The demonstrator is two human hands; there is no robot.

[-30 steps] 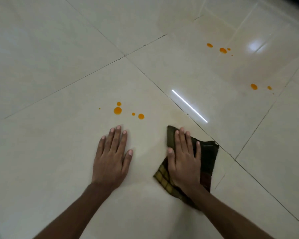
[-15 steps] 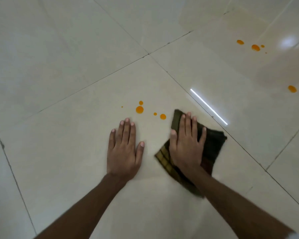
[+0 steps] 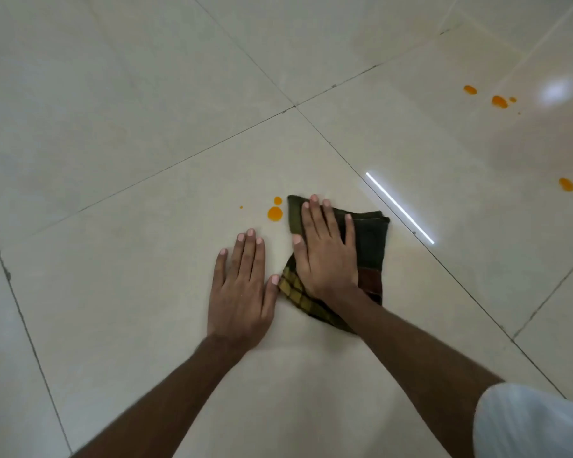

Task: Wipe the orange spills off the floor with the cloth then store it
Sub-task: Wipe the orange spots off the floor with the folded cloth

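A dark green and yellow checked cloth (image 3: 369,239) lies folded on the pale tiled floor. My right hand (image 3: 325,249) presses flat on it, fingers spread, with the cloth's far left corner just right of the near orange spill (image 3: 275,213). A smaller orange drop (image 3: 278,200) and a tiny speck (image 3: 241,207) sit beside that spill. My left hand (image 3: 242,285) rests flat on the bare floor just left of the cloth, holding nothing. More orange drops (image 3: 498,101) lie far right, and another orange drop (image 3: 566,184) sits at the right edge.
Glossy cream floor tiles (image 3: 113,292) with dark grout lines fill the view. A bright strip of reflected light (image 3: 399,207) shows right of the cloth. A white sleeve (image 3: 530,424) is at the bottom right corner.
My right hand has slid the cloth forward and left over the two right-hand drops of the near spill; they no longer show. My left hand stays flat on the floor.
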